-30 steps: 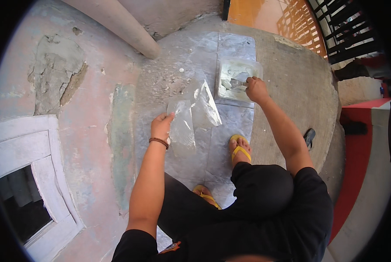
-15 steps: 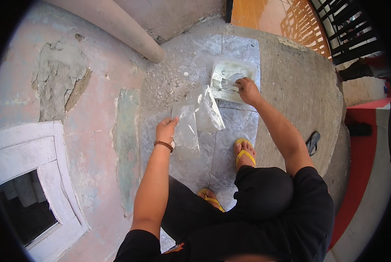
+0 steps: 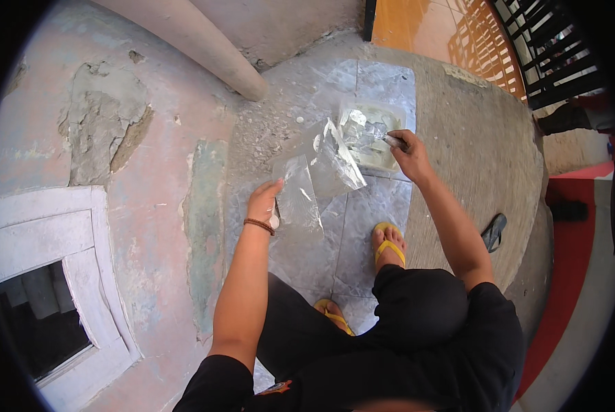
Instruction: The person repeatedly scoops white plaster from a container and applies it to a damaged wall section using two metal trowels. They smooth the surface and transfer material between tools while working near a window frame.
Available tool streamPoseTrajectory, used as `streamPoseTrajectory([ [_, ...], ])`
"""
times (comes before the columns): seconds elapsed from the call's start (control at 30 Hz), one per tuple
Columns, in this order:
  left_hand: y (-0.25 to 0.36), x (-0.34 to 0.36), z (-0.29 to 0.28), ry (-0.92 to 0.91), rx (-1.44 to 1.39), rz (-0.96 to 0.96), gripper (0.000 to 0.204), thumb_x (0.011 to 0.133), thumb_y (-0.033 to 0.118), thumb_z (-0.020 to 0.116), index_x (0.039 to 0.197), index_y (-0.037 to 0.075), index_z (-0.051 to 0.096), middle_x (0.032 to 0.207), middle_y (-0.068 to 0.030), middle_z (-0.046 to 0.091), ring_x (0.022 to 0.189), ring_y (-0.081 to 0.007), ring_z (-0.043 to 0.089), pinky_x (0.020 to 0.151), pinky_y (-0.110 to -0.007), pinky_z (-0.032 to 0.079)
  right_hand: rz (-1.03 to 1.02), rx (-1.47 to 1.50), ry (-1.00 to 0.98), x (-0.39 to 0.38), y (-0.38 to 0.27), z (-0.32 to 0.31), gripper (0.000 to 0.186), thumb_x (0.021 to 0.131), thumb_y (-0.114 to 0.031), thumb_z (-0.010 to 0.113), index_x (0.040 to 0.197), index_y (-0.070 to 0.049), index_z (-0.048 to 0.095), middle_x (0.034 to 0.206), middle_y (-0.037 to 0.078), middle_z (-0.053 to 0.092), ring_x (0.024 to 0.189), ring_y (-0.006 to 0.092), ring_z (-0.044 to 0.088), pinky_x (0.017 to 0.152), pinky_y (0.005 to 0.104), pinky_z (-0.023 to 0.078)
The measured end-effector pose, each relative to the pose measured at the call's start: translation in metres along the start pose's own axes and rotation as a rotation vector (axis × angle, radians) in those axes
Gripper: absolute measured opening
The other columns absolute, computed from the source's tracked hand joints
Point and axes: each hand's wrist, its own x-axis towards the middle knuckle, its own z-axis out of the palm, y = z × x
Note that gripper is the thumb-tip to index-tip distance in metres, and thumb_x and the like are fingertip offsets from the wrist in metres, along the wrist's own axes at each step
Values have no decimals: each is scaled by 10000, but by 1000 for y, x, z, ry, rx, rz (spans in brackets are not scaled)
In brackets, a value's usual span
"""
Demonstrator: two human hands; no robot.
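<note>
My left hand [image 3: 264,200] is closed on the edge of a clear plastic bag [image 3: 297,196], held out over the tiles. The bag looks limp and see-through, and its far part [image 3: 335,161] is smeared with white paste. A small white round end shows below the hand; what it belongs to is hidden. My right hand [image 3: 410,156] is closed round the handle of a scraper [image 3: 395,141], whose blade reaches into a square translucent tub [image 3: 373,170]. Pale wet paste [image 3: 371,129] coats the inside of the tub. The bag's far edge overlaps the tub's near left side.
Plaster rubble [image 3: 266,130] lies along the wall foot, below a slanting pipe [image 3: 218,58]. The wall [image 3: 156,226] has peeling paint and a broken patch [image 3: 105,130]. A dark sandal [image 3: 494,232] lies on the concrete at right; a metal gate [image 3: 555,55] stands beyond.
My right hand has drawn the scraper slightly toward the tub's right side. My left hand still grips the plastic bag, which has shifted a little to the right. The whole view has shifted slightly.
</note>
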Motion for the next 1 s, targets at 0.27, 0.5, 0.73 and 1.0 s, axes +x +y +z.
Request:
streamPoseTrajectory([
  [0.27, 7, -2, 28, -176, -131, -46, 140, 932, 134, 686, 999, 11, 678, 952, -72, 700, 838, -183, 672, 751, -327, 543, -506, -431, 307, -47, -36, 10, 324, 761, 92, 667, 1051, -35, 601, 1064, 147, 576, 901, 312, 633, 756, 364, 537],
  [0.5, 16, -11, 35, -184, -190, 11, 125, 938, 127, 675, 1003, 20, 672, 969, -80, 705, 857, -199, 675, 780, -344, 547, -567, -546, 438, -50, -17, -11, 294, 726, 94, 634, 984, -48, 644, 949, 143, 597, 844, 337, 624, 698, 403, 512],
  [0.73, 29, -5, 1, -73, -257, 130, 245, 930, 158, 685, 1106, -7, 639, 1091, -121, 679, 985, -261, 657, 882, -399, 528, -73, -864, 39, -30, -25, -41, 170, 760, 6, 583, 913, -43, 639, 934, 171, 649, 892, 372, 652, 740, 454, 530],
  [1.0, 31, -9, -26, 7, -316, 186, 221, 941, 125, 658, 1118, -7, 641, 1121, -121, 677, 1029, -256, 646, 910, -396, 515, 49, -1030, -430, 24, -10, -2, 225, 758, -103, 593, 960, -51, 678, 979, 166, 701, 917, 357, 672, 811, 462, 535],
])
